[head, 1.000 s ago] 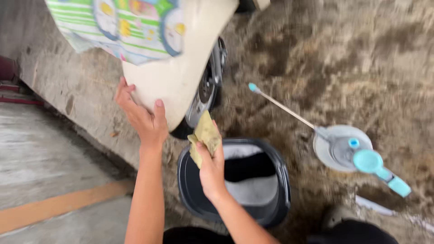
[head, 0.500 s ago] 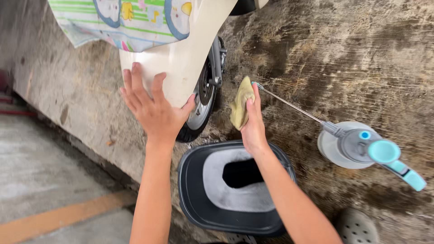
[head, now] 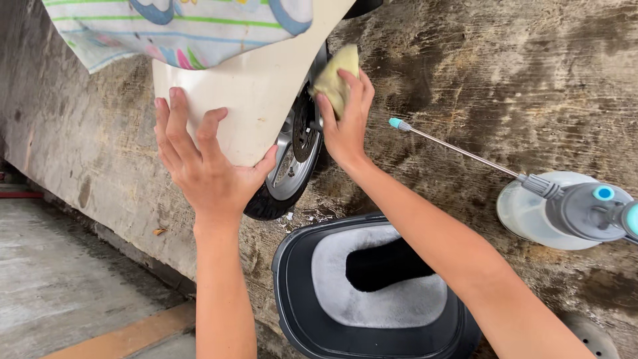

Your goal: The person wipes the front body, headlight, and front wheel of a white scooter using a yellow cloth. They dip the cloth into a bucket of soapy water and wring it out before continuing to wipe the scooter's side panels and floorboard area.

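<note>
Here, the left hand [head: 203, 163] lies flat with fingers spread on the cream fender [head: 252, 100], holding nothing. Just right of the fender is the wheel [head: 292, 166]. Above the wheel, the right hand [head: 345, 123] closes its fingers on a yellow sponge [head: 335, 73], pressed beside the fender. Below the wheel sits a dark bucket [head: 292, 312]. Far right of the wheel stands a sprayer bottle [head: 565, 209].

Setting: outdoor wash spot on a street or yard. Evidence: rough, wet, stained concrete ground [head: 505, 73]; kerb edge with an orange painted line [head: 126, 336]; scooter wheel [head: 292, 163] under a cream mudguard [head: 252, 100]; pump sprayer bottle [head: 565, 209] with long wand; dark bucket [head: 299, 312] standing nearby.
</note>
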